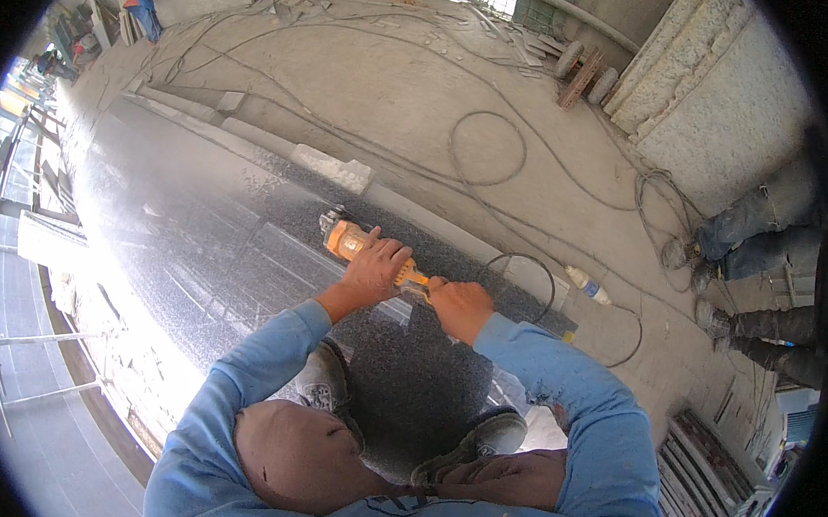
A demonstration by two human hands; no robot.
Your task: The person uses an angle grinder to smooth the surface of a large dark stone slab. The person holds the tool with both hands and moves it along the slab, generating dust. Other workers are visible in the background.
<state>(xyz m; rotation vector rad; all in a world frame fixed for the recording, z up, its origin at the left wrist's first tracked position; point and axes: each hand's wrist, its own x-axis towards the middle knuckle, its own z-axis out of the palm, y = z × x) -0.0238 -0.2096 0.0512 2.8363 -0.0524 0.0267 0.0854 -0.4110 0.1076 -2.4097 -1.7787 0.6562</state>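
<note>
An orange angle grinder point(347, 240) lies across the middle of the view, its metal head and guard at the far left end, close to the dark speckled stone slab point(275, 237). My left hand point(376, 270) is wrapped over the grinder's body just behind the head. At the rear, my right hand point(460, 309) closes round its handle. Pale dust spreads over the slab beyond the tool, and light scrape-like streaks cross the surface. From the grinder's rear a dark cord point(546, 275) loops off to the right. The disc itself is hard to make out.
My shoes point(497, 433) rest on the slab. A pale stone chunk point(333, 167) sits along its far edge. Cables point(485, 183) snake over the dusty floor. A white-and-blue bottle-shaped object point(588, 285) lies to the right, near two people's legs point(762, 235). Metal railings point(44, 340) stand left.
</note>
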